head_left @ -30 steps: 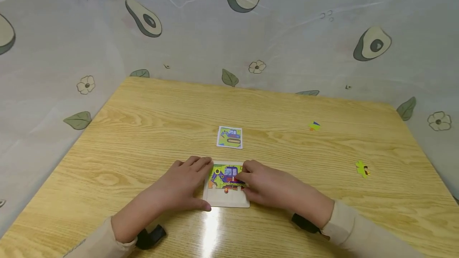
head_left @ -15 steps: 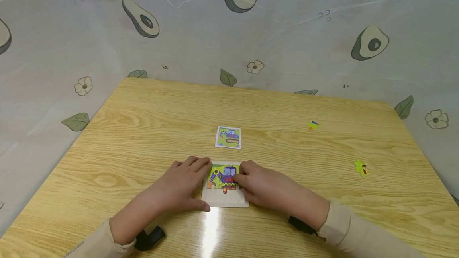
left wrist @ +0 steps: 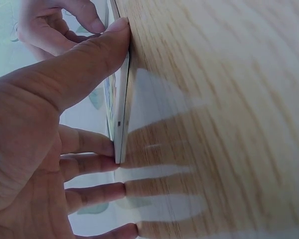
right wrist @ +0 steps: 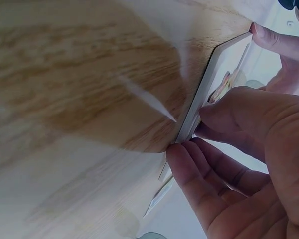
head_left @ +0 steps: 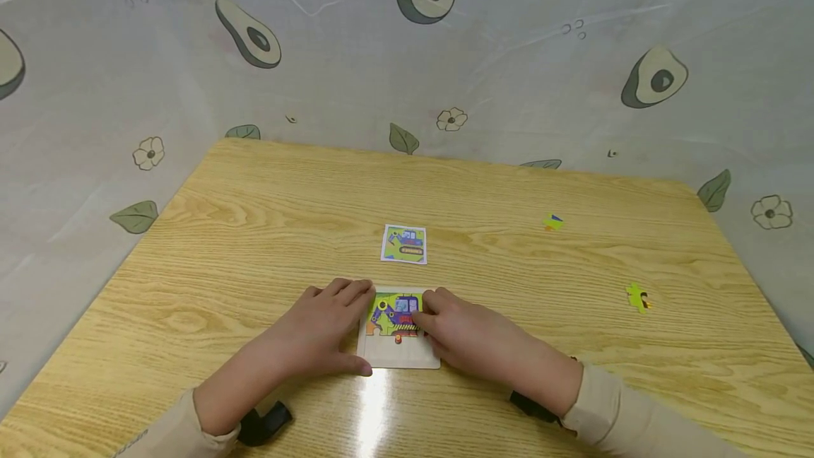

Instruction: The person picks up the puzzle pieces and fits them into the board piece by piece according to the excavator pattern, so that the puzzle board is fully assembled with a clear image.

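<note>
A shallow wooden jigsaw puzzle board [head_left: 400,355] lies on the table in the head view. Fitted puzzle pieces [head_left: 384,316] across its upper part form a purple-blue excavator on green; bare wood shows along the lower part. My left hand [head_left: 324,327] holds the board's left side, fingers near the far corner and thumb [left wrist: 117,27] at the near one. At the right side, my right hand [head_left: 473,334] curls round the edge, a finger reaching over the pieces and the thumb [right wrist: 217,112] against the board's near part. These fingers hide the right end of the pieces.
Beyond the board lies a square picture card [head_left: 403,244] with the same excavator. Two loose puzzle spots stand off to the right: a green and blue piece [head_left: 554,222] farther back and a green piece [head_left: 638,297] nearer. An avocado-print cloth [head_left: 356,69] hangs behind the table.
The right hand's fingers have shifted slightly over the right end of the pieces, and the excavator pieces there sit closer together. The left hand keeps its place on the board.
</note>
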Demonstrator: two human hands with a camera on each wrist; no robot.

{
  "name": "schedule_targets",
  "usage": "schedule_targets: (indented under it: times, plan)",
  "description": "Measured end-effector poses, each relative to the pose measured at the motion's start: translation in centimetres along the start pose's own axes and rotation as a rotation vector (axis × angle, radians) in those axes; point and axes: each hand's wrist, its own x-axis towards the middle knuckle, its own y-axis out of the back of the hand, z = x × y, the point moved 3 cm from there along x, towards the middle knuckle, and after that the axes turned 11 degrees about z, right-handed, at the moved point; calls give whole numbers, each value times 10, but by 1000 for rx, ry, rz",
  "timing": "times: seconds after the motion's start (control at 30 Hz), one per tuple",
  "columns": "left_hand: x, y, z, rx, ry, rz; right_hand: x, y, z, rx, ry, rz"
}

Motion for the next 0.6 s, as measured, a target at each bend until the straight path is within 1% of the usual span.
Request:
schedule_targets:
  times: [0.33,0.6]
  plan:
    - [0,-1,-1,1,2,-1,0,-1,-2,33,-44,5]
    - [0,-2,-1,0,2,-3,0,-1,-2,33,-47,0]
